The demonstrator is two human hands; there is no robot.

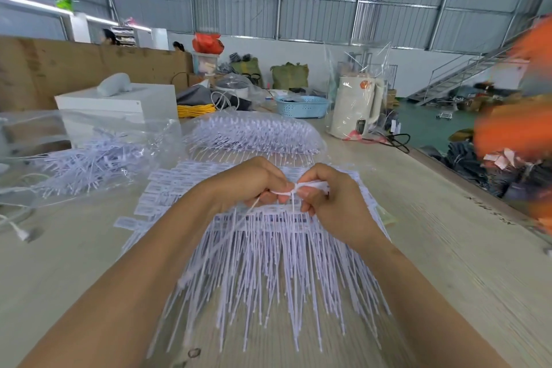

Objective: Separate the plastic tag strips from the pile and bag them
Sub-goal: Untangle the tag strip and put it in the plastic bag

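Observation:
A wide pile of white plastic tag strips [268,266] lies fanned on the wooden table [433,248], thin tails pointing toward me. Above its far edge my left hand [248,182] and my right hand [331,200] meet, fingers curled, both pinching one white tag strip [294,190] between them. A clear bag [89,155] holding loose strips lies at the left. A second clear-wrapped heap of strips [257,134] sits behind the hands.
A white box [119,98] stands at the back left, a blue basket [301,106] and a wrapped white kettle [355,107] at the back. A white cable plug [22,234] lies at the left. The table's edge runs along the right; a blurred orange shape [516,116] is there.

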